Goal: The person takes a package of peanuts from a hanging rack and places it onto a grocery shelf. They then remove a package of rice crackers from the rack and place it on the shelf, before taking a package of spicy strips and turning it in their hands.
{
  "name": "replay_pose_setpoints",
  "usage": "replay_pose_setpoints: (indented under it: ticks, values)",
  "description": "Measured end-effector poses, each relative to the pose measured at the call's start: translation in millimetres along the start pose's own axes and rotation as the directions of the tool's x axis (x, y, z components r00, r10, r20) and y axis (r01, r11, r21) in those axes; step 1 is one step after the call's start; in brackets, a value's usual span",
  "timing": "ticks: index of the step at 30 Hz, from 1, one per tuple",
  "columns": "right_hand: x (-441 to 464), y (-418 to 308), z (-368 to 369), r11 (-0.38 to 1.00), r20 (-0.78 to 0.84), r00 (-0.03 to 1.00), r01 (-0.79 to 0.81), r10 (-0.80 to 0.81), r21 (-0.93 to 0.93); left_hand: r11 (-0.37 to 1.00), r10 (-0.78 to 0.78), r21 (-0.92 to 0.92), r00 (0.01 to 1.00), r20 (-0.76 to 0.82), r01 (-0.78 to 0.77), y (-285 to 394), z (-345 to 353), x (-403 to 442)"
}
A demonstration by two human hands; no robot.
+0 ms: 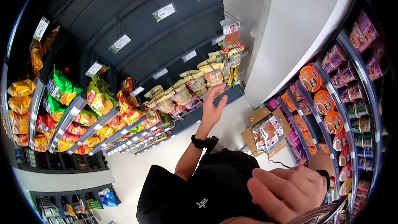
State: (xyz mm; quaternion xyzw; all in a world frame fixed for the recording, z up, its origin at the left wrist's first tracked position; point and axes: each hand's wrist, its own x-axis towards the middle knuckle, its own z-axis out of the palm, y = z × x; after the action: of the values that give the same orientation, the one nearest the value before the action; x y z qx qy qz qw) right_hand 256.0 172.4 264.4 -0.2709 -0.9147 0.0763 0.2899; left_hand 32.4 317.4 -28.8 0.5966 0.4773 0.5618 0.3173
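My left hand (214, 107), with a black band at its wrist, reaches up towards the hanging snack packs (213, 76). Its fingers and thumb are apart, and nothing shows in its grasp. In depth, I cannot tell whether the fingertips touch a pack. More clear packs (181, 96) with cream tops hang in the same row. Large and close to the camera, my right hand (290, 193) has its fingers curled and pressed together. Its palm side is hidden, so whatever it may hold cannot be seen. A dark cable (331, 211) runs close to that hand.
An open cardboard box (268, 130) of sealed packs stands on the floor right of my body. Shelves of instant noodle cups (323, 101) rise at the right. Chip bags (62, 87) fill shelves at the left. A white column (286, 29) stands between the shelves.
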Motion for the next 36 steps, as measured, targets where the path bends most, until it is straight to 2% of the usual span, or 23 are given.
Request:
replay_pose_setpoints:
  ticks: [2,4,5,9,12,13,15,20,22,24,25,26,28,29,30,31,33,36]
  values:
    - [8.3,6.8,22.5,0.998,-0.04,0.999,-0.017,0.015,-0.065,0.999,-0.05,-0.007,0.994,0.093,0.051,-11.6,-12.5,7.9]
    - [23.9,25.7,41.5,0.981,0.062,0.981,-0.188,0.186,0.034,0.999,-0.037,0.028,0.987,0.155,0.033,-20.9,-24.3,17.5]
    - [25.5,41.5,60.2,0.956,0.066,0.963,-0.267,0.261,0.121,0.996,-0.081,0.043,0.982,0.169,0.074,-27.9,-28.2,23.3]
    - [21.9,118.1,143.6,0.782,0.078,0.841,-0.529,0.536,0.33,0.986,-0.164,0.08,0.957,0.239,0.149,-53.7,-33.1,42.1]
    - [10.8,174.6,202.1,0.651,0.091,0.729,-0.653,0.678,0.386,0.983,-0.158,-0.044,0.941,0.298,0.179,-99.2,-24.7,58.8]
    - [2.9,192.9,224.3,0.648,0.082,0.723,-0.659,0.686,0.382,0.985,-0.152,-0.034,0.947,0.283,0.168,-100.7,-19.8,65.2]
    - [-9.2,231.7,266.9,0.48,0.084,0.615,-0.686,0.784,0.547,0.979,-0.193,-0.005,0.93,0.314,0.205,-110.8,-14.3,79.5]
    - [-10.8,315.5,321.7,0.384,0.107,0.531,-0.723,0.84,0.574,0.952,-0.303,0.146,0.882,0.36,0.268,-140.3,-6.5,117.5]
    - [-4.5,349.3,338.0,0.353,0.119,0.52,-0.713,0.846,0.606,0.938,-0.345,0.158,0.872,0.347,0.308,-156.7,-1.4,129.4]
    - [1.7,390.0,356.0,0.345,0.155,0.526,-0.724,0.836,0.597,0.93,-0.366,0.079,0.882,0.296,0.359,-182.1,7.9,142.0]
    - [3.7,410.2,367.2,0.359,0.132,0.535,-0.709,0.834,0.607,0.899,-0.434,0.095,0.847,0.306,0.427,-179.2,9.2,151.6]
    - [8.4,433.2,376.3,0.378,0.105,0.548,-0.69,0.83,0.617,0.901,-0.432,0.098,0.851,0.3,0.422,-190.1,14.7,161.7]
    - [17.2,481.6,393.7,0.379,0.141,0.553,-0.712,0.821,0.591,0.941,-0.338,0.097,0.901,0.272,0.324,-232.5,29.7,180.8]
    - [18.7,512.8,410.0,0.453,0.086,0.578,-0.716,0.812,0.531,0.93,-0.36,0.194,0.871,0.333,0.311,-236.6,34.1,200.7]
    - [23.4,536.6,416.7,0.523,0.033,0.604,-0.715,0.796,0.464,0.931,-0.358,0.196,0.875,0.325,0.308,-233.2,39.3,212.2]
    - [34.3,551.3,416.0,0.486,0.048,0.564,-0.748,0.824,0.451,0.9,-0.422,0.257,0.85,0.316,0.352,-227.2,45.3,222.4]
    - [54.0,582.4,411.5,0.493,0.051,0.576,-0.739,0.816,0.459,0.844,-0.526,0.308,0.788,0.319,0.439,-228.8,58.3,247.1]
    - [78.6,627.1,407.8,0.47,0.069,0.589,-0.705,0.805,0.532,0.826,-0.54,0.321,0.812,0.219,0.463,-253.3,77.8,285.2]
